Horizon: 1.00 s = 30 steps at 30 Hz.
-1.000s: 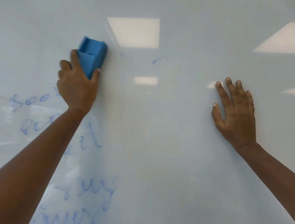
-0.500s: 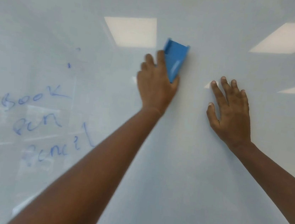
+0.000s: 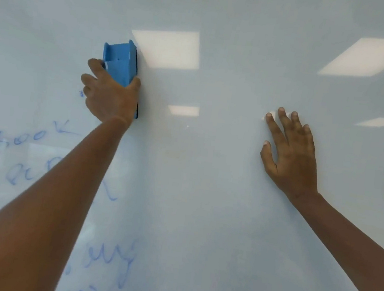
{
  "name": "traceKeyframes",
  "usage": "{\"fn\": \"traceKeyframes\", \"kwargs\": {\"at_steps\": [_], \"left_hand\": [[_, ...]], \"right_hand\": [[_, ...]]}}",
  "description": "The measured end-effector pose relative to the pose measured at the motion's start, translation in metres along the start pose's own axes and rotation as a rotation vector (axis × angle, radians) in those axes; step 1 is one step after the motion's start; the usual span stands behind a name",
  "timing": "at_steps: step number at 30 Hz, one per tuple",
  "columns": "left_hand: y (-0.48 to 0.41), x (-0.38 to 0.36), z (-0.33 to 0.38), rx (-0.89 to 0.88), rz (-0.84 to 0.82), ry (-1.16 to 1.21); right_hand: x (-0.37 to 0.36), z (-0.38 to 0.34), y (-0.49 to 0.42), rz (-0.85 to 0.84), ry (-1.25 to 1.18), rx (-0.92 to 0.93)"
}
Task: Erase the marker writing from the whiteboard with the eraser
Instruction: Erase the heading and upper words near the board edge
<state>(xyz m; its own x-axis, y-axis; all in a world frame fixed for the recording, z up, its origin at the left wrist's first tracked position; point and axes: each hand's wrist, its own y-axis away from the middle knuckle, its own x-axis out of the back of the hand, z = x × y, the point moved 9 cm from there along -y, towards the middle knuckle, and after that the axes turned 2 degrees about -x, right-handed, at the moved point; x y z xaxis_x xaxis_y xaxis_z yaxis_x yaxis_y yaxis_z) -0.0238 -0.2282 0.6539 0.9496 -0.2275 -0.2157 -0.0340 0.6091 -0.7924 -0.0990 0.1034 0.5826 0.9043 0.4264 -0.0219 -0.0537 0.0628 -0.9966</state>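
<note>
A glossy whiteboard (image 3: 204,195) fills the head view. My left hand (image 3: 110,94) grips a blue eraser (image 3: 121,64) and presses it upright against the board, upper left of centre. Blue marker writing (image 3: 30,135) remains at the lower left, partly hidden behind my left forearm; more blurred blue writing (image 3: 112,256) sits near the bottom. A tiny blue speck (image 3: 80,93) lies just left of my left hand. My right hand (image 3: 291,152) rests flat on the board at the right, fingers spread, holding nothing.
Ceiling light panels reflect in the board, one (image 3: 169,48) just right of the eraser, another (image 3: 371,58) at the upper right. The board's middle and right show no writing.
My left hand swept the eraser right across the board's upper part, then back left to its present spot. Small blue marks up there are gone. My right hand stayed put.
</note>
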Motion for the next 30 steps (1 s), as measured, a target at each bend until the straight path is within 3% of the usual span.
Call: {"fn": "traceKeyframes", "kwargs": {"at_steps": [4,6,11,13,17,25,28,30], "left_hand": [[0.013,-0.007,0.012,0.087,0.046,0.014],[0.034,-0.017,0.038,-0.082,0.02,-0.055],[0.111,-0.051,0.099,-0.717,-0.164,-0.073],[0.106,-0.049,0.096,-0.756,-0.164,-0.111],[0.046,-0.025,0.05,-0.539,-0.085,-0.187],[-0.02,0.055,-0.106,0.143,0.108,-0.154],[-0.015,0.058,-0.116,0.244,0.14,-0.117],[-0.009,0.053,-0.102,0.207,0.147,-0.123]], "right_hand": [[0.0,0.0,0.001,-0.001,0.002,-0.003],[0.0,0.001,0.001,-0.001,0.004,-0.001],[-0.001,0.002,0.001,0.0,-0.008,0.005],[0.0,0.003,0.001,0.003,-0.018,0.007],[0.001,0.003,0.002,0.008,-0.024,0.009],[0.0,0.001,0.002,0.02,-0.014,0.01],[0.001,0.0,0.001,0.021,-0.013,0.012],[0.001,-0.001,0.001,0.019,-0.01,0.011]]}}
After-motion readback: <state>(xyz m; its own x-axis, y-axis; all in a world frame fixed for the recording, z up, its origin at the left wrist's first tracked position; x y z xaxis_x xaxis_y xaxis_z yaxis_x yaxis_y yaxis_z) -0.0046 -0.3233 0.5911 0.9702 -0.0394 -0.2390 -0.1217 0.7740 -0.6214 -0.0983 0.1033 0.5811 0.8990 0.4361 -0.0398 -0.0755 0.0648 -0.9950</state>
